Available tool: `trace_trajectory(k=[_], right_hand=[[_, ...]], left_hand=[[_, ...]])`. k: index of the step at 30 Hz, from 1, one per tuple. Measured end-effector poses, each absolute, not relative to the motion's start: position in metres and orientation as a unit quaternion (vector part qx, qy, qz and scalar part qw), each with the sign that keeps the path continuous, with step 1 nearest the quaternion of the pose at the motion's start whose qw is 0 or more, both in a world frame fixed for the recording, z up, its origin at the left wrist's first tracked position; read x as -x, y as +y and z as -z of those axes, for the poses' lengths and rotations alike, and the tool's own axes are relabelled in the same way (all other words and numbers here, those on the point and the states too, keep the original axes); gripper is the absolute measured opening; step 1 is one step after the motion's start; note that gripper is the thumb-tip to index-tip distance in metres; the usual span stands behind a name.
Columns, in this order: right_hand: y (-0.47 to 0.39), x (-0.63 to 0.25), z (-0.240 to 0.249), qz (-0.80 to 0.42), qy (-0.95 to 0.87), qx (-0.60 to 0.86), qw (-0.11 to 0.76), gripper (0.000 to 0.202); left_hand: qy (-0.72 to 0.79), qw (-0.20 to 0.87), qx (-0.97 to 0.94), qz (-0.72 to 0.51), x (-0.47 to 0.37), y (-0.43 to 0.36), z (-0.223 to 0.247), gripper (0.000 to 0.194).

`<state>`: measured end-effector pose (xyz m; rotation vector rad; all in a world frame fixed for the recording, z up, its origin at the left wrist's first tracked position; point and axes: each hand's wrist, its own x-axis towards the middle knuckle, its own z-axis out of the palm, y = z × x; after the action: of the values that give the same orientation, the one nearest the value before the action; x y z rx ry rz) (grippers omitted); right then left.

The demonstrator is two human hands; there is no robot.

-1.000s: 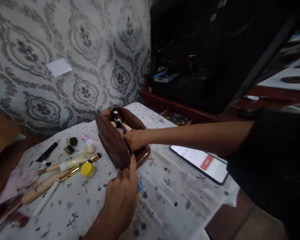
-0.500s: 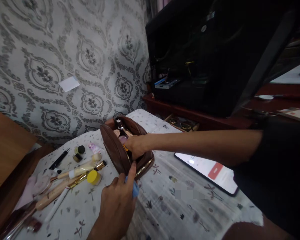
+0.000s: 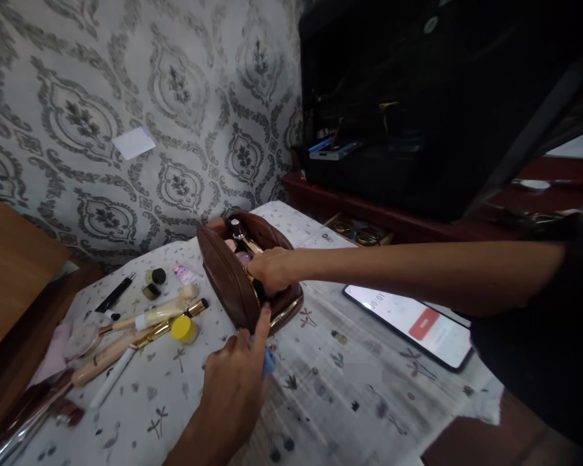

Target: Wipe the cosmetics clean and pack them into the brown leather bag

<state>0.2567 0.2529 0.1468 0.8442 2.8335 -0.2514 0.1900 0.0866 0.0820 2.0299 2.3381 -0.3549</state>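
A brown makeup bag [image 3: 230,278] stands unzipped on the patterned cloth. Inside it I see a dark bottle with a silver cap [image 3: 237,228] and a pinkish item [image 3: 243,258]. My right hand [image 3: 272,270] reaches into the bag from the right; its fingertips are hidden, with something orange-yellow beside them. My left hand [image 3: 236,382] is curled at the bag's near end, its index finger stretched against the zipped edge. A crumpled blue cloth [image 3: 269,362] is tucked under the left fingers.
Left of the bag lie a yellow-lidded jar [image 3: 184,330], a gold tube [image 3: 160,330], a white pencil-like stick [image 3: 114,375], a pink tube [image 3: 182,272] and several other cosmetics. A lit phone [image 3: 418,327] lies under my right forearm. A large black screen [image 3: 393,110] stands behind.
The view has shifted slightly, so the phone and screen sit farther right. My right hand stays inside the bag, and my left hand stays at its near end.
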Motion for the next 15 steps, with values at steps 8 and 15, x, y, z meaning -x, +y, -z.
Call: trace_trajectory(k=[8, 15], right_hand=[[0.2534, -0.2604, -0.1489, 0.043, 0.967, -0.213, 0.136, 0.046], [0.2558, -0.257, -0.1412, 0.038, 0.971, -0.205, 0.12, 0.049]], left_hand=[[0.746, 0.027, -0.654, 0.121, -0.1902, 0.0858, -0.0808, 0.09], [0.742, 0.011, -0.662, 0.105, -0.19, 0.0836, -0.08, 0.094]])
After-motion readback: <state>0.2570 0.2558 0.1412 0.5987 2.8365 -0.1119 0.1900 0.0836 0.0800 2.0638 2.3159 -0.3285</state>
